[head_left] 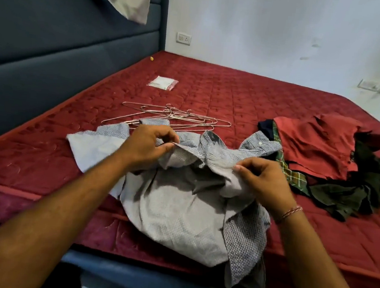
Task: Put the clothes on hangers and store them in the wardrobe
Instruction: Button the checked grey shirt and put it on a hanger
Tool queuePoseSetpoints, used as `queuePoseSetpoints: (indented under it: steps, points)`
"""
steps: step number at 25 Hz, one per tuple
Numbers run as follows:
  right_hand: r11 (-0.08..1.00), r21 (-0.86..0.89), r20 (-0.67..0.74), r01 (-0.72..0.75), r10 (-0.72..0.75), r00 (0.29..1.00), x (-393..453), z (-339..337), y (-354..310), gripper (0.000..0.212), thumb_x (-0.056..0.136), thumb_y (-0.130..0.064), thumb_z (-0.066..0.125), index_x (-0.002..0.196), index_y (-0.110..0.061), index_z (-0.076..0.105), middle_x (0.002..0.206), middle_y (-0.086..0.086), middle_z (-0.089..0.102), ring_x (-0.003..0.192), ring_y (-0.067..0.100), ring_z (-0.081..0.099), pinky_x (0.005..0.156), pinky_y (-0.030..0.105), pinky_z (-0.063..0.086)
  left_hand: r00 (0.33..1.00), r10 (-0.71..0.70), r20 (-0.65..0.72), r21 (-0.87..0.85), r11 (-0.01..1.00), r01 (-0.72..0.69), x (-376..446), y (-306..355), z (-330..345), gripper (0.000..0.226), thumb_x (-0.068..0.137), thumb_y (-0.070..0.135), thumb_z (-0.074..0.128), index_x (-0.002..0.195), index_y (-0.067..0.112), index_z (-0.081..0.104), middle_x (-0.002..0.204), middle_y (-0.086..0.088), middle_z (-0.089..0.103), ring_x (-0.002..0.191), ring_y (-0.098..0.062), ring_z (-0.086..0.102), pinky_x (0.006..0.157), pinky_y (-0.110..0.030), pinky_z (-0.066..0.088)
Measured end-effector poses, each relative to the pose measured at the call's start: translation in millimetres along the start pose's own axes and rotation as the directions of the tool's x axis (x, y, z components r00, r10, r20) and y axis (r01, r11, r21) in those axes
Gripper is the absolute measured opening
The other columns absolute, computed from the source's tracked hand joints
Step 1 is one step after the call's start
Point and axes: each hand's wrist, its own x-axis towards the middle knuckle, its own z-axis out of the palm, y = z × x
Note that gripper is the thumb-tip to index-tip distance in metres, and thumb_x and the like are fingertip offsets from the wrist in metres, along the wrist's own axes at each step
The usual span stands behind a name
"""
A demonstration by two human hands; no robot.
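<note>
The shirt is being straightened on the bed, a step taken before any hanger is fitted. It is pinched near the collar by both hands: the fabric edge is held between thumb and curled fingers of the left hand, and a fold is nipped by the fingertips of the right hand. Between the two grips the collar region is lifted and bunched; below the fingers the body of the shirt is spread over the bed edge, inside out as it appears. The hangers are lying in a loose heap just beyond the left fingers, one sleeve touching them. The pile of other clothes is lying beyond and to the right of the right fingers.

It is judged that the shoulders must next be opened out and one hanger drawn free of the tangle, for which one hand would have to be released. No wardrobe is in view.
</note>
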Motion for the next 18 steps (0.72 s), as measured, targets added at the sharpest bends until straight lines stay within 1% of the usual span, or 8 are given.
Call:
queuePoseSetpoints:
  steps: [2, 4, 6, 8, 11, 14, 16, 18]
  points:
    - [0.999, -0.038, 0.167, -0.036, 0.041, 0.985, 39, -35, -29, 0.008, 0.090, -0.008, 0.076, 0.083, -0.011, 0.078, 0.072, -0.003, 0.072, 0.067, 0.007, 0.061, 0.062, 0.021, 0.051, 0.965, -0.091, 0.246, -0.154, 0.979, 0.132, 45, 6, -26, 0.016, 0.090, 0.001, 0.075, 0.098, 0.014, 0.078, 0.087, 0.004, 0.075, 0.081, -0.011, 0.068, 0.075, -0.031, 0.056]
    - [0.925, -0.376, 0.145, -0.049, 0.111, 0.983, 92, -57, -52, 0.008, 0.089, -0.014, 0.078, 0.082, -0.009, 0.078, 0.076, 0.005, 0.073, 0.073, 0.015, 0.066, 0.064, 0.024, 0.051, 0.903, -0.168, 0.395, -0.187, 0.948, 0.258, 104, 27, -40, 0.016, 0.090, 0.000, 0.073, 0.101, 0.011, 0.078, 0.089, -0.001, 0.075, 0.081, -0.013, 0.066, 0.078, -0.034, 0.057]
    - [0.773, -0.622, -0.196, -0.128, 0.005, 0.981, 135, -64, -70, 0.011, 0.089, -0.026, 0.076, 0.087, -0.015, 0.077, 0.087, 0.012, 0.075, 0.085, 0.028, 0.071, 0.071, 0.031, 0.053, 0.956, -0.219, 0.196, -0.012, 0.974, 0.226, 160, 62, -40, 0.022, 0.090, 0.000, 0.071, 0.097, 0.018, 0.081, 0.091, 0.001, 0.078, 0.074, -0.004, 0.065, 0.085, -0.032, 0.059]
    - [0.806, -0.577, -0.497, -0.132, -0.218, 0.840, 142, -54, -86, 0.016, 0.092, -0.032, 0.071, 0.093, -0.017, 0.074, 0.091, 0.010, 0.075, 0.087, 0.032, 0.069, 0.074, 0.035, 0.053, 0.980, -0.134, -0.149, 0.101, 0.983, 0.150, 183, 97, -25, 0.022, 0.090, 0.006, 0.066, 0.092, 0.022, 0.082, 0.094, 0.004, 0.078, 0.076, -0.002, 0.065, 0.083, -0.028, 0.058]
    - [0.863, -0.505, -0.464, 0.026, -0.297, 0.835, 109, -18, -79, 0.016, 0.092, -0.032, 0.072, 0.085, -0.018, 0.073, 0.077, -0.002, 0.069, 0.073, 0.020, 0.063, 0.069, 0.029, 0.050, 0.942, -0.004, -0.334, 0.089, 0.995, 0.036, 145, 103, 16, 0.018, 0.092, 0.021, 0.065, 0.082, 0.021, 0.080, 0.085, 0.009, 0.075, 0.077, -0.005, 0.066, 0.077, -0.030, 0.058]
    - [0.997, -0.047, -0.302, -0.069, 0.052, 0.952, 58, 23, -36, 0.014, 0.089, -0.016, 0.074, 0.075, -0.013, 0.073, 0.064, -0.001, 0.064, 0.056, 0.012, 0.058, 0.062, 0.025, 0.048, 0.885, -0.163, -0.435, -0.064, 0.987, 0.150, 54, 66, 63, 0.020, 0.090, 0.015, 0.067, 0.103, 0.024, 0.079, 0.100, 0.007, 0.075, 0.092, -0.008, 0.068, 0.086, -0.024, 0.054]
    - [0.843, 0.453, -0.040, -0.290, 0.344, 0.938, 17, 55, -13, 0.013, 0.091, -0.003, 0.069, 0.078, -0.003, 0.070, 0.063, 0.011, 0.062, 0.051, 0.018, 0.058, 0.054, 0.029, 0.053, 0.824, -0.358, -0.438, -0.210, 0.933, 0.293, -11, 51, 90, 0.024, 0.091, 0.014, 0.072, 0.113, 0.023, 0.077, 0.105, 0.008, 0.076, 0.096, -0.005, 0.069, 0.087, -0.017, 0.052]
    - [0.669, 0.622, 0.142, -0.408, 0.416, 0.898, -12, 77, 3, 0.008, 0.093, -0.001, 0.067, 0.085, 0.000, 0.067, 0.071, 0.017, 0.063, 0.059, 0.022, 0.063, 0.058, 0.032, 0.059, 0.809, -0.427, -0.405, -0.256, 0.902, 0.348, -56, 48, 108, 0.017, 0.089, 0.021, 0.078, 0.105, 0.025, 0.079, 0.097, 0.014, 0.076, 0.093, -0.001, 0.071, 0.085, -0.019, 0.056]
